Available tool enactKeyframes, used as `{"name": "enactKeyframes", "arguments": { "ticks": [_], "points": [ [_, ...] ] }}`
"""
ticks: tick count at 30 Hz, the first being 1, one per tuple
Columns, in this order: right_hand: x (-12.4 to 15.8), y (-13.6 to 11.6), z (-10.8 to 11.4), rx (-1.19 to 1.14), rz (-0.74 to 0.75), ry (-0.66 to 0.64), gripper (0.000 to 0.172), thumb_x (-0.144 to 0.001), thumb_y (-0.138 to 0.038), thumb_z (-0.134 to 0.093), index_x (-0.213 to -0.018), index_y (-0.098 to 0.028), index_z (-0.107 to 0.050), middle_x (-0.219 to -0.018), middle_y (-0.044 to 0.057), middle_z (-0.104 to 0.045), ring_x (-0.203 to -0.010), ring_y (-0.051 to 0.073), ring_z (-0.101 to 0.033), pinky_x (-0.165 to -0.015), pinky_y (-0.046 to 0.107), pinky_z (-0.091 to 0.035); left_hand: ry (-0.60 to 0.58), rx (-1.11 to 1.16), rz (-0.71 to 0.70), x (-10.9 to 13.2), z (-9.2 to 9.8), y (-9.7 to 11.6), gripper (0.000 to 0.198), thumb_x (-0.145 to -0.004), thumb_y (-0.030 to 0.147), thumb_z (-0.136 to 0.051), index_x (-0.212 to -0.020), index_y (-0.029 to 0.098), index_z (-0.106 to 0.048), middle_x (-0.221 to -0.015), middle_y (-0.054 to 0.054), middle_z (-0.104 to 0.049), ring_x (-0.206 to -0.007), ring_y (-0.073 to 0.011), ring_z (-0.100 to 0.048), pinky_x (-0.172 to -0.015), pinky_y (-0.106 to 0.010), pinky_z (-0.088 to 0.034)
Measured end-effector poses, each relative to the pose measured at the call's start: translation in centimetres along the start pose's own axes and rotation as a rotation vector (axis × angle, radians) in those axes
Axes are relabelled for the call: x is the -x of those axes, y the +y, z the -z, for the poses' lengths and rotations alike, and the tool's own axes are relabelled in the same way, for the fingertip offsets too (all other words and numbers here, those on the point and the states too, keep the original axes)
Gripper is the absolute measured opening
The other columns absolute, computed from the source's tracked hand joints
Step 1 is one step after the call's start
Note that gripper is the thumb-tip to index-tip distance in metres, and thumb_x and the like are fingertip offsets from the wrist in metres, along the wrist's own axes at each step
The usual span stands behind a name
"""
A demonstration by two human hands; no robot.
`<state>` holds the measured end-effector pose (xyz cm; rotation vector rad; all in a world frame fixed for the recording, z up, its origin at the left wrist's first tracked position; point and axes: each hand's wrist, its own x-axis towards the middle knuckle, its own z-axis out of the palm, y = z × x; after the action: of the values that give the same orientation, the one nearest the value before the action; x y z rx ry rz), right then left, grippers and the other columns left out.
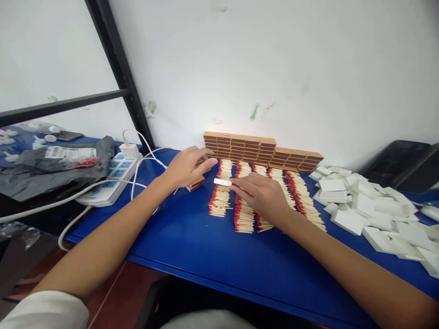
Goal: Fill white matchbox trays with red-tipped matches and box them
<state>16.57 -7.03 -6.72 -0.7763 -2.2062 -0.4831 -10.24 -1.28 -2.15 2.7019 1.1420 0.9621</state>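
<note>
My right hand (262,196) pinches a small white matchbox tray (222,182) at its right end, above the rows of matches. My left hand (188,168) is open, with thumb and fingers apart, reaching over a few brown matchbox sleeves (196,183) at the left end of the rows. Whether its fingertips touch a sleeve is hard to see. Red-tipped matches (244,214) lie in several long rows beneath and around my right hand. Behind them, matchbox sleeves (240,145) are stacked in a low wall against the white wall.
A heap of white trays (363,201) covers the right side of the blue table (192,242). Dark phone-like devices (398,164) stand behind it. A white power strip (111,180) with cables and a grey plastic bag (68,160) sit at left, beside a black metal frame (132,91).
</note>
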Motion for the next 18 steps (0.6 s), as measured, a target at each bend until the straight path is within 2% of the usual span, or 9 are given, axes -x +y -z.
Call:
{"name": "enactKeyframes", "arguments": {
  "ticks": [4, 8, 11, 14, 18],
  "points": [
    [-0.1, 0.2, 0.1, 0.067, 0.080, -0.017, 0.018, -0.106, -0.023, -0.062, -0.108, -0.016, -0.078, -0.092, 0.005, -0.082, -0.080, 0.018, -0.070, -0.071, 0.030, -0.051, -0.016, -0.024, -0.016, 0.0, -0.1, 0.0, 0.063, -0.108, 0.066, -0.035, -0.126, 0.017, -0.071, -0.116, -0.012, -0.078, -0.108, -0.0284, -0.072, -0.094, -0.045, -0.054],
    [-0.4, 0.6, 0.8, 0.062, -0.019, -0.119, 0.024, -0.109, -0.028, -0.057, -0.112, -0.021, -0.079, -0.100, 0.006, -0.083, -0.087, 0.020, -0.070, -0.076, 0.032, -0.050, -0.001, -0.042, -0.014, 0.0, 0.0, -0.1, 0.059, -0.108, 0.065, -0.039, -0.126, 0.019, -0.070, -0.113, -0.011, -0.078, -0.105, -0.0271, -0.071, -0.093, -0.043, -0.053],
    [-0.8, 2.0, 1.6, 0.041, -0.201, -0.125, 0.029, -0.108, -0.036, -0.056, -0.112, -0.022, -0.081, -0.099, 0.010, -0.082, -0.089, 0.024, -0.070, -0.080, 0.037, -0.051, 0.007, -0.136, 0.002, -0.1, 0.4, -0.3, 0.050, -0.105, 0.060, -0.050, -0.124, 0.019, -0.071, -0.102, -0.010, -0.078, -0.098, -0.0265, -0.070, -0.087, -0.040, -0.052],
    [-0.9, 4.6, 2.5, 0.017, -0.456, 0.011, 0.029, -0.103, -0.041, -0.062, -0.106, -0.021, -0.083, -0.092, 0.011, -0.081, -0.080, 0.025, -0.070, -0.078, 0.039, -0.052, -0.035, -0.271, 0.027, -0.1, 0.9, -0.6, 0.041, -0.103, 0.055, -0.055, -0.108, 0.019, -0.075, -0.088, -0.010, -0.075, -0.086, -0.0258, -0.067, -0.076, -0.036, -0.048],
    [-0.6, 8.4, 4.6, -0.037, -0.922, 0.221, 0.023, -0.091, -0.035, -0.073, -0.095, -0.015, -0.085, -0.082, 0.011, -0.079, -0.070, 0.022, -0.068, -0.069, 0.034, -0.049, -0.118, -0.288, 0.048, -0.2, 1.1, -0.5, 0.043, -0.102, 0.054, -0.056, -0.086, 0.018, -0.074, -0.080, -0.010, -0.072, -0.074, -0.0232, -0.064, -0.067, -0.034, -0.043]
  ]
}}
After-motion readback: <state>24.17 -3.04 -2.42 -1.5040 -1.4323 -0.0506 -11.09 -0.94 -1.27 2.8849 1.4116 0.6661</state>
